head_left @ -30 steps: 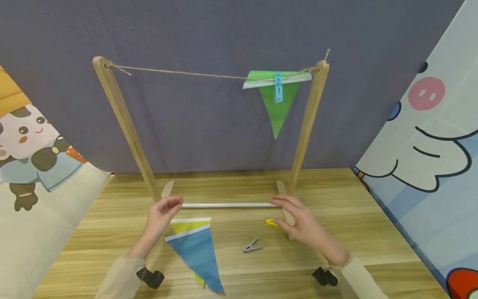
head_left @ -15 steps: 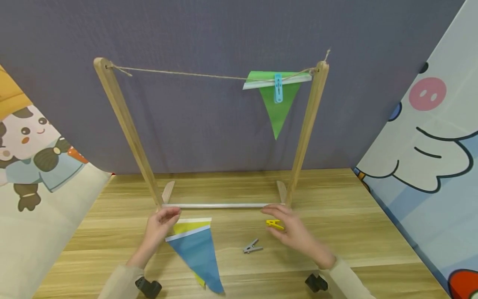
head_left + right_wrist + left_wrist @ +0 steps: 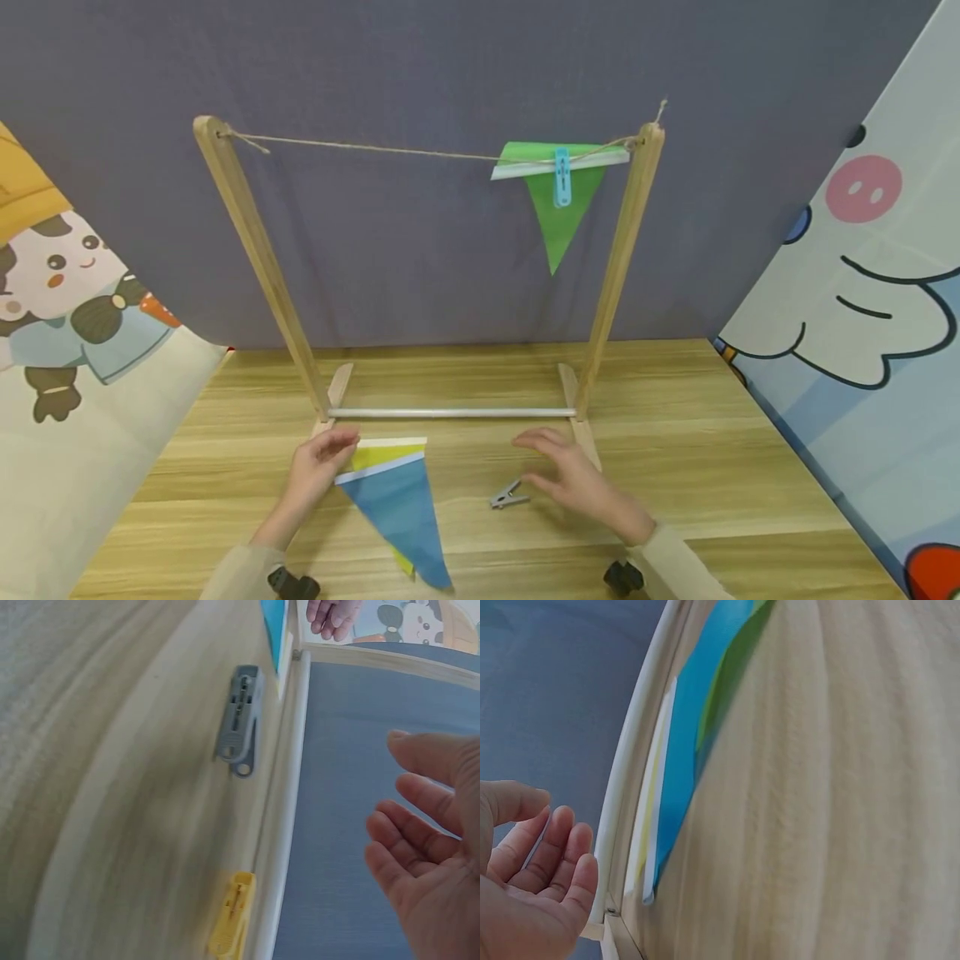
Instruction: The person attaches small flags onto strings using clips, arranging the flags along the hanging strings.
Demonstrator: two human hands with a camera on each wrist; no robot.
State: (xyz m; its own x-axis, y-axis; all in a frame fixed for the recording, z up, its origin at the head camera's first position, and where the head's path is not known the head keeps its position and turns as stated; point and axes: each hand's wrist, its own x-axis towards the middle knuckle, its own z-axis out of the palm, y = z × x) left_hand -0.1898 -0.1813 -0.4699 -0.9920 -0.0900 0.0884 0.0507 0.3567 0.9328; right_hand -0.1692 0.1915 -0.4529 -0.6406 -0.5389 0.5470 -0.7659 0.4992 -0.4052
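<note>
My left hand (image 3: 322, 460) hovers loosely curled at the left end of two stacked pennants, holding nothing. The blue pennant (image 3: 401, 512) lies over a yellow pennant (image 3: 381, 455), whose top strip and one edge show. Relaxed and holding nothing, my right hand (image 3: 576, 483) is above the table, beside a grey clothespin (image 3: 507, 498). A yellow clothespin (image 3: 232, 919) lies on the table in the right wrist view; in the head view the right hand hides it. A green pennant (image 3: 555, 221) hangs from the string under a light-blue clothespin (image 3: 562, 179).
Two wooden posts stand on feet, the left post (image 3: 258, 258) and the right post (image 3: 622, 267). A string (image 3: 375, 147) spans their tops and a white rod (image 3: 453, 413) joins them low down. Behind the wooden table (image 3: 457, 379) rises a grey panel (image 3: 420, 250).
My right hand has moved left and toward me, off the right foot of the stand and over the yellow clothespin. My left hand has lowered slightly toward me.
</note>
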